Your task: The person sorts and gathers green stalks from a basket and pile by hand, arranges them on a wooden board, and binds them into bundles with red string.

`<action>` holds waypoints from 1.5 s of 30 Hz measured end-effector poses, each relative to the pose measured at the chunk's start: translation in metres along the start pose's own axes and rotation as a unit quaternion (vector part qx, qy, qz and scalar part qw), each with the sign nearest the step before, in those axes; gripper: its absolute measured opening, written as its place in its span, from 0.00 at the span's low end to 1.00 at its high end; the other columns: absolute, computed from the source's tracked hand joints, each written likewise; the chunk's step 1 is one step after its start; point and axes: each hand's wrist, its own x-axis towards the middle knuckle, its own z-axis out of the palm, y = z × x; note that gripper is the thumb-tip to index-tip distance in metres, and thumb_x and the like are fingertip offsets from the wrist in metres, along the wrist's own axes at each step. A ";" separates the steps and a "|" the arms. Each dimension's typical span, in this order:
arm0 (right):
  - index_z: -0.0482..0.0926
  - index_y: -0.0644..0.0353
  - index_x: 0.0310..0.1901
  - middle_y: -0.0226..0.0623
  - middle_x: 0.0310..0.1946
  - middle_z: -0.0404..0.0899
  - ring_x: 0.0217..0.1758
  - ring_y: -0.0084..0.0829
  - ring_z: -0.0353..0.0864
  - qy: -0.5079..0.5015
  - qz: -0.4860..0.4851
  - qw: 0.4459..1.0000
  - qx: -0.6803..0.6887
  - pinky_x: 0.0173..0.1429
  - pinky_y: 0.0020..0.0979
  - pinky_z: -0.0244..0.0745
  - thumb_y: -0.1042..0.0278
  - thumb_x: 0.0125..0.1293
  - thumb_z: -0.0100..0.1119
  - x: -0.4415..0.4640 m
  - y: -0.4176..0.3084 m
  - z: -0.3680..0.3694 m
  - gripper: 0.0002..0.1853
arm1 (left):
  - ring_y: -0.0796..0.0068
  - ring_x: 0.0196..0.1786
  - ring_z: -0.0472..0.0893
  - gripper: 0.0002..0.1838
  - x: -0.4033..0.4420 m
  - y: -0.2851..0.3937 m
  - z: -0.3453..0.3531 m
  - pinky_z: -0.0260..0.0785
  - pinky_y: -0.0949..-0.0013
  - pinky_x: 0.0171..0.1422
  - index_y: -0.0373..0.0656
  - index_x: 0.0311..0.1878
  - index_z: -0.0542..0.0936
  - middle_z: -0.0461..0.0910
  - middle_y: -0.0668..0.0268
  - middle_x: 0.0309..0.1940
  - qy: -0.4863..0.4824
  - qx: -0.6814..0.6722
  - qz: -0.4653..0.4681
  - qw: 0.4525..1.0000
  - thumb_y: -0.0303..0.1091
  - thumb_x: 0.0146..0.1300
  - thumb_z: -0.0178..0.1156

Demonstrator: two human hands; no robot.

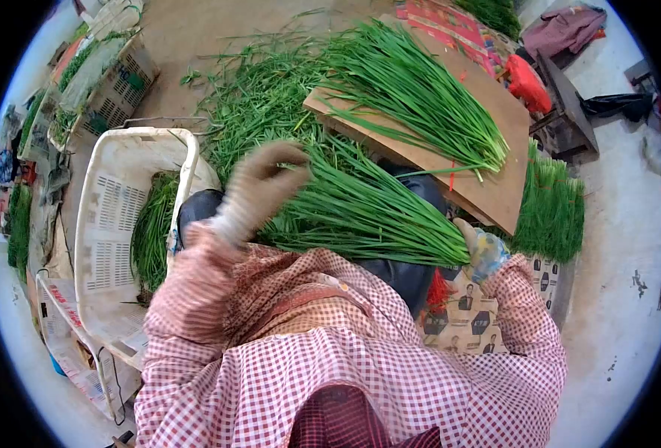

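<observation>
My right hand [483, 250], in a patterned glove, closes round the pale cut ends of a bunch of garlic chives [379, 216]. The bunch lies across my lap, its green tips spreading toward the left. My left hand [267, 183], in a light glove, hovers over those tips, blurred by motion. Its fingers are curved, with a gap between them and the thumb, and nothing shows in them. Another bunch of chives [420, 93] rests on a wooden board [506, 190] beyond my lap. A heap of loose chive leaves [263, 97] covers the floor ahead.
At my left stands a white plastic basket [95, 224] with chives inside. Another crate [125, 82] is behind it. Upright chive bundles [550, 209] stand right of the board. Red ties [440, 290] hang by my right knee. A wooden stool [569, 112] and red bag [527, 84] are further right.
</observation>
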 end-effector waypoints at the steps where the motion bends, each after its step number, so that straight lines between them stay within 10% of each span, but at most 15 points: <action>1: 0.62 0.62 0.67 0.51 0.57 0.76 0.61 0.45 0.77 -0.017 0.036 0.998 0.041 0.62 0.36 0.72 0.69 0.63 0.59 0.000 -0.004 -0.002 0.31 | 0.70 0.53 0.78 0.13 0.000 0.001 0.024 0.72 0.69 0.59 0.40 0.47 0.81 0.80 0.61 0.49 -0.054 0.035 0.026 0.998 0.24 0.56 0.66; 5: 0.59 0.62 0.69 0.51 0.56 0.77 0.59 0.45 0.77 0.012 -0.084 0.994 -0.076 0.62 0.35 0.72 0.71 0.61 0.61 -0.004 -0.005 0.002 0.35 | 0.51 0.49 0.78 0.13 -0.011 -0.010 0.108 0.72 0.56 0.55 0.43 0.41 0.81 0.79 0.57 0.45 -0.157 0.182 0.083 0.967 0.33 0.52 0.67; 13: 0.56 0.60 0.71 0.39 0.54 0.75 0.53 0.27 0.77 0.001 -0.089 0.993 -0.082 0.58 0.26 0.75 0.75 0.70 0.49 -0.009 -0.027 0.017 0.29 | 0.53 0.45 0.79 0.10 -0.034 0.004 0.104 0.72 0.55 0.49 0.42 0.38 0.80 0.78 0.58 0.41 -0.051 0.222 0.213 0.950 0.33 0.53 0.67; 15: 0.58 0.61 0.69 0.40 0.55 0.75 0.54 0.28 0.77 0.016 -0.119 0.991 0.064 0.57 0.28 0.75 0.77 0.69 0.48 -0.003 -0.028 0.025 0.27 | 0.54 0.43 0.79 0.09 -0.034 0.003 0.108 0.73 0.58 0.45 0.40 0.37 0.80 0.78 0.55 0.41 -0.071 0.184 0.101 0.975 0.33 0.55 0.66; 17: 0.60 0.61 0.68 0.42 0.54 0.76 0.53 0.32 0.78 0.042 -0.134 0.977 0.159 0.57 0.30 0.76 0.74 0.66 0.52 0.038 0.014 0.064 0.28 | 0.54 0.38 0.80 0.08 -0.038 0.024 0.100 0.72 0.60 0.39 0.39 0.33 0.80 0.79 0.54 0.34 -0.002 0.156 0.181 0.971 0.33 0.57 0.66; 20: 0.61 0.62 0.66 0.46 0.51 0.78 0.52 0.40 0.80 0.127 -0.174 0.966 0.145 0.54 0.34 0.76 0.69 0.59 0.60 0.034 -0.040 0.038 0.33 | 0.51 0.26 0.78 0.11 -0.056 0.046 0.081 0.71 0.57 0.32 0.37 0.25 0.81 0.77 0.57 0.21 -0.163 0.128 0.080 0.975 0.35 0.55 0.68; 21: 0.61 0.62 0.65 0.48 0.49 0.78 0.51 0.44 0.81 0.190 -0.199 0.961 0.031 0.53 0.36 0.77 0.65 0.55 0.64 0.033 -0.071 0.022 0.36 | 0.58 0.33 0.82 0.14 -0.053 0.058 0.075 0.74 0.61 0.40 0.35 0.36 0.83 0.82 0.58 0.28 -0.288 0.131 -0.071 0.946 0.38 0.57 0.69; 24: 0.58 0.62 0.66 0.49 0.47 0.78 0.49 0.48 0.81 0.219 -0.241 0.943 0.065 0.52 0.37 0.77 0.61 0.52 0.66 0.083 -0.108 0.045 0.41 | 0.67 0.48 0.81 0.28 -0.057 0.006 0.093 0.72 0.66 0.55 0.33 0.55 0.77 0.82 0.58 0.44 -0.225 -0.074 -0.244 0.941 0.44 0.59 0.69; 25: 0.58 0.62 0.66 0.47 0.48 0.79 0.49 0.45 0.81 0.211 -0.221 0.946 0.106 0.52 0.37 0.77 0.64 0.56 0.64 0.097 -0.127 0.059 0.38 | 0.69 0.55 0.77 0.34 -0.049 -0.003 0.096 0.68 0.67 0.61 0.33 0.62 0.70 0.78 0.59 0.51 -0.144 -0.134 -0.232 0.953 0.45 0.58 0.69; 28: 0.61 0.63 0.64 0.38 0.50 0.78 0.54 0.32 0.77 -0.009 -0.135 0.723 0.677 0.56 0.34 0.74 0.72 0.72 0.46 0.093 -0.205 0.080 0.21 | 0.70 0.62 0.72 0.43 -0.051 -0.018 0.077 0.64 0.66 0.68 0.35 0.69 0.62 0.72 0.60 0.61 -0.012 -0.280 -0.238 0.930 0.45 0.57 0.71; 36: 0.54 0.68 0.70 0.51 0.61 0.69 0.68 0.50 0.64 0.114 -0.327 0.890 0.295 0.69 0.44 0.64 0.47 0.46 0.73 0.112 -0.200 0.149 0.55 | 0.67 0.54 0.77 0.35 -0.071 -0.015 0.038 0.70 0.65 0.60 0.38 0.66 0.66 0.75 0.62 0.55 0.081 -0.470 -0.272 0.836 0.31 0.55 0.68; 43: 0.51 0.60 0.73 0.46 0.63 0.69 0.63 0.40 0.73 -0.065 -0.285 0.782 0.551 0.67 0.39 0.69 0.58 0.57 0.72 0.112 -0.219 0.111 0.49 | 0.69 0.48 0.79 0.31 -0.088 -0.027 0.025 0.73 0.68 0.54 0.39 0.63 0.68 0.77 0.64 0.49 0.111 -0.427 -0.246 0.863 0.29 0.55 0.64; 45: 0.60 0.60 0.69 0.43 0.60 0.73 0.61 0.36 0.75 -0.234 -0.194 0.632 0.713 0.62 0.37 0.74 0.63 0.59 0.71 0.112 -0.228 0.109 0.40 | 0.71 0.48 0.79 0.29 -0.093 -0.024 0.019 0.74 0.68 0.53 0.39 0.61 0.69 0.78 0.64 0.48 0.058 -0.413 -0.278 0.865 0.32 0.55 0.66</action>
